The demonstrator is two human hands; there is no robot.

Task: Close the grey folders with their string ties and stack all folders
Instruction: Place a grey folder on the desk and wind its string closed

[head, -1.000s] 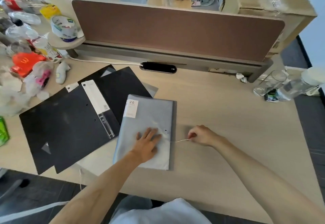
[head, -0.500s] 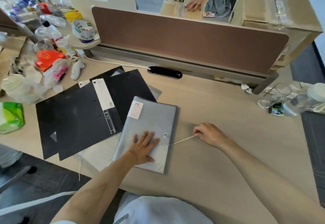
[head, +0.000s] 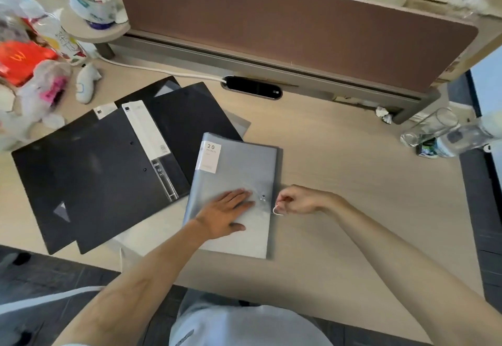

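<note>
Leftmost, a clutter of plastic bags (head: pixel 32 93), a red carton (head: pixel 19 60) and a white controller (head: pixel 85 84) is seen at the far left edge of the wooden desk (head: pixel 339 161). Next to these, two black folders (head: pixel 89 177) are laid overlapping, the upper one bearing a white spine label (head: pixel 146 131) and a clear clip strip. A further translucent folder is partly seen beneath them, its corner showing near the desk's front edge.

Just to the right, the grey folder (head: pixel 239 182) is placed closed on the desk, its upper left corner lapping over the black ones; a white sticker (head: pixel 209 158) marked "20" is fixed near its top left. The left hand (head: pixel 226 214) is pressed flat on the cover, fingers spread and extended, nothing being gripped. A small round button (head: pixel 263 197) is seen just beyond the fingertips, near the folder's right edge.

Immediately right of that edge, the right hand (head: pixel 297 200) is held with its fingers pinched together on the white string (head: pixel 276 210), which is curled into a short loop between the hand and the folder.

Farther right, a clear glass (head: pixel 429 128) and a plastic bottle (head: pixel 467 136) are found near the desk's right side. Across the back, a brown partition panel (head: pixel 285 19) is set upright.
</note>
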